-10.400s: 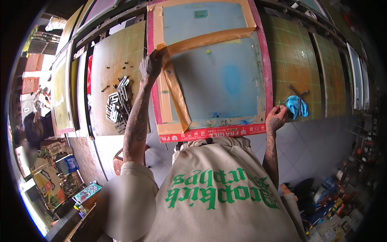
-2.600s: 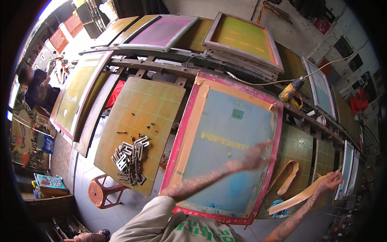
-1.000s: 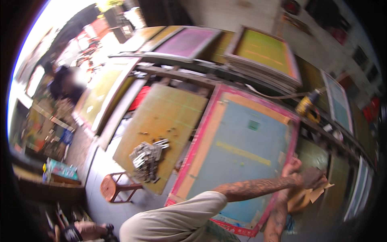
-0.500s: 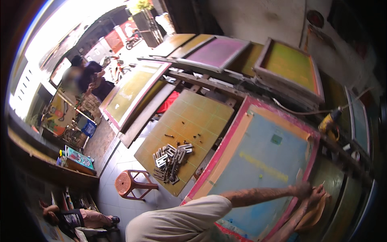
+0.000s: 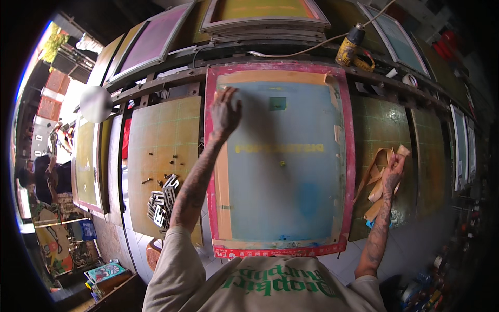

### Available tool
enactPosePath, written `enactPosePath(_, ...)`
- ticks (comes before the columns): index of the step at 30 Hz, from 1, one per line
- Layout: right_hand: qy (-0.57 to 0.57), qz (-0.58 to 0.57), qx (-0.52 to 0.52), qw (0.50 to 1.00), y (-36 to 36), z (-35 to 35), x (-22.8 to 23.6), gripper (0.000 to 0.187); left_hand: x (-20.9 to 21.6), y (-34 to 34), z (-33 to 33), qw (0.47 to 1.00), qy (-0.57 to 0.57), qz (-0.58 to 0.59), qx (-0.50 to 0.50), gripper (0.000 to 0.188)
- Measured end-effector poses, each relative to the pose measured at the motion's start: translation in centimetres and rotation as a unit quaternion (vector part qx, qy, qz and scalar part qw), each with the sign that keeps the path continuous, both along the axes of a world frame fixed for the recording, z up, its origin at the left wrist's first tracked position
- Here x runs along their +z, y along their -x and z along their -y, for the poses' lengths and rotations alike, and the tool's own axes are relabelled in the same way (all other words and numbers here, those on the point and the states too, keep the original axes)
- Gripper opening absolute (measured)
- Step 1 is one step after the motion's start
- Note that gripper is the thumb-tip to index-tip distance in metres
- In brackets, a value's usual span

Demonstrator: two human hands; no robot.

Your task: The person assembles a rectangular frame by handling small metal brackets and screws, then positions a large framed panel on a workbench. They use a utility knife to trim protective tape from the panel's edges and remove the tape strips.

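Observation:
A large screen-printing frame (image 5: 349,156) with pink-taped edges and a blue-grey mesh (image 5: 260,208) lies in front of me. My left hand (image 5: 226,112) is over its upper left corner, fingers stretched out, near the brown tape (image 5: 222,182) along the left side. Whether the fingertips touch the mesh, I cannot tell. To the right of the frame, my right hand (image 5: 393,174) is closed on a crumpled bundle of brown tape (image 5: 379,190). Its loose strips curl down over a yellowish-green board (image 5: 384,125).
Metal hinge-like pieces (image 5: 161,205) and several bolts lie on the left board (image 5: 166,125). A yellow heat gun (image 5: 351,47) with a cord rests on the rail beyond the frame. More screens (image 5: 265,10) stand at the back. A person (image 5: 49,174) is at far left.
My view has swung right and now faces the frame squarely. My hands, close together at the right before, are apart: the left is over the upper left corner, the right still holds tape.

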State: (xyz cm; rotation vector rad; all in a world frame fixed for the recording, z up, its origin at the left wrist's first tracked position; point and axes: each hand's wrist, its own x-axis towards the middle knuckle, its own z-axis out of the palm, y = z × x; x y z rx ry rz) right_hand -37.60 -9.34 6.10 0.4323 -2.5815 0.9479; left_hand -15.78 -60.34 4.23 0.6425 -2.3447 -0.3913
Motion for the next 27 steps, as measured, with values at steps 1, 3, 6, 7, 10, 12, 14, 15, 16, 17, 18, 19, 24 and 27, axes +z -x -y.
enactPosePath(1,0.032,-0.001,0.008,0.999,0.1,1.0,0.2,0.019,-0.8,-0.9,1.8,0.997,0.072,0.027,0.029,0.040)
enactPosePath(3,0.076,-0.006,0.018,0.997,0.6,2.1,0.0,0.020,-1.4,-1.1,2.9,0.994,0.040,0.070,0.067,0.046)
enactPosePath(6,0.268,0.156,0.091,0.946,1.0,5.1,0.0,0.025,-1.8,-0.3,2.9,0.989,0.066,0.086,0.104,0.046)
enactPosePath(7,0.257,0.178,0.103,0.944,1.1,6.6,0.4,0.024,-2.2,-0.2,2.8,0.988,0.073,0.081,0.111,0.045)
enactPosePath(10,0.262,0.200,0.179,0.927,3.0,11.2,0.7,0.023,-2.4,0.0,2.1,0.988,0.091,0.055,0.114,0.043)
enactPosePath(12,0.235,0.222,0.180,0.929,4.1,15.4,1.3,0.023,-2.6,-0.3,2.2,0.988,0.094,0.041,0.115,0.043)
enactPosePath(14,0.172,0.220,0.137,0.950,5.6,20.0,2.0,0.035,-2.8,-0.4,2.3,0.990,0.086,0.031,0.112,0.043)
enactPosePath(15,0.087,0.164,0.134,0.973,6.2,22.5,2.7,0.041,-3.0,-0.5,2.3,0.987,0.091,0.042,0.124,0.045)
enactPosePath(16,0.002,0.105,0.128,0.986,6.7,24.8,3.4,0.047,-3.1,-0.4,2.3,0.985,0.098,0.053,0.134,0.047)
enactPosePath(17,-0.058,0.109,0.108,0.986,7.0,27.0,3.6,0.050,-3.3,-0.3,2.4,0.982,0.104,0.064,0.143,0.048)
enactPosePath(18,-0.118,0.111,0.088,0.983,7.3,29.1,3.9,0.052,-3.6,-0.4,2.6,0.981,0.091,0.060,0.163,0.050)
enactPosePath(19,-0.176,0.112,0.066,0.976,7.5,30.8,4.3,0.055,-3.9,-0.5,2.8,0.978,0.078,0.054,0.183,0.052)
enactPosePath(24,-0.191,-0.033,0.197,0.961,10.6,32.6,-0.4,0.026,-4.5,0.5,2.8,0.982,0.037,0.060,0.173,0.059)
enactPosePath(27,-0.191,-0.226,0.302,0.906,7.4,33.2,-2.1,0.013,-4.2,0.8,2.6,0.980,0.044,0.068,0.184,0.058)
